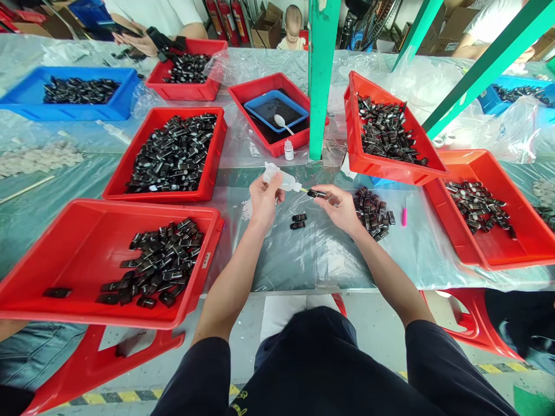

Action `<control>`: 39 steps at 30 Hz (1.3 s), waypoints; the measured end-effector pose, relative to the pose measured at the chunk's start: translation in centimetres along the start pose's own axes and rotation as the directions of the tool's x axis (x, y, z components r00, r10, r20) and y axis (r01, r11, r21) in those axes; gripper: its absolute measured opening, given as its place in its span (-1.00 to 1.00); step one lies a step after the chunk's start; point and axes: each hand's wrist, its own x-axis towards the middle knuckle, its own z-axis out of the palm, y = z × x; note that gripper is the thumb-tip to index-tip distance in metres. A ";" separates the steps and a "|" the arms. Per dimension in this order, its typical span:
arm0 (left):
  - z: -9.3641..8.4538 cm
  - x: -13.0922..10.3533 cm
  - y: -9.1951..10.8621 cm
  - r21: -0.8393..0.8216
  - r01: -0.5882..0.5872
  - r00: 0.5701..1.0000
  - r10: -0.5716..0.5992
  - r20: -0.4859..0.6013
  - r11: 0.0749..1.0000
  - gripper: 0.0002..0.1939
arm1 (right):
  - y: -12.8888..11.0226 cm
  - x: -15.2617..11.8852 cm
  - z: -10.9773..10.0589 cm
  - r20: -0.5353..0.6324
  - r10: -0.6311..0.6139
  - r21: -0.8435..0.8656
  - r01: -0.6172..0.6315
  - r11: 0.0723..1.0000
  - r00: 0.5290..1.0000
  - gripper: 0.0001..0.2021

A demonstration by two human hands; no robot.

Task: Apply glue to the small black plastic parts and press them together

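My left hand point(264, 199) is closed around a translucent squeeze bottle point(286, 181), which lies tilted with its thin tip pointing right. The tip reaches a small black part point(316, 193) pinched in the fingers of my right hand point(337, 203). Whether the tip touches the part is too small to tell. Below and between my hands, two black pieces point(298, 221) lie side by side on the plastic-covered table point(312, 266). A loose pile of black parts point(373, 214) sits just right of my right hand. Small white bits point(247, 210) are scattered left of my left hand.
Red bins with black parts stand left point(82, 263) and right point(529, 231). A green post point(321, 86) rises behind my hands, near a small white bottle point(288, 150) and a blue tray point(277, 110) with a spoon. A pink-handled tool point(404, 217) lies right. People are across the table.
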 end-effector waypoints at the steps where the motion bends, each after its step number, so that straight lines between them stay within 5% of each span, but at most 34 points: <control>1: 0.0 0.0 0.0 0.000 0.001 1.000 -0.001 -0.002 1.000 -0.48 | 0.0 0.0 0.0 0.001 0.000 -0.001 0.000 1.000 1.000 -0.61; 26: 0.1 0.3 0.4 -0.078 0.163 0.979 -0.172 -0.114 0.983 -0.51 | 0.7 0.1 0.0 -0.022 0.038 0.007 -0.038 0.999 0.999 -0.61; 30: -0.2 0.6 0.4 -0.120 0.166 0.970 -0.184 -0.157 0.979 -0.49 | 0.8 -0.1 0.0 0.130 0.024 -0.078 -0.014 0.997 0.991 -0.65; 34: -0.2 0.7 0.5 -0.142 0.169 0.969 -0.190 -0.158 0.975 -0.49 | 0.6 -0.7 0.5 0.349 0.001 -0.271 0.100 0.957 0.937 -0.78; 39: -0.1 0.6 0.6 -0.132 0.174 0.969 -0.193 -0.153 0.976 -0.47 | 0.6 -1.2 1.5 0.475 0.007 -0.425 0.222 0.878 0.880 -0.82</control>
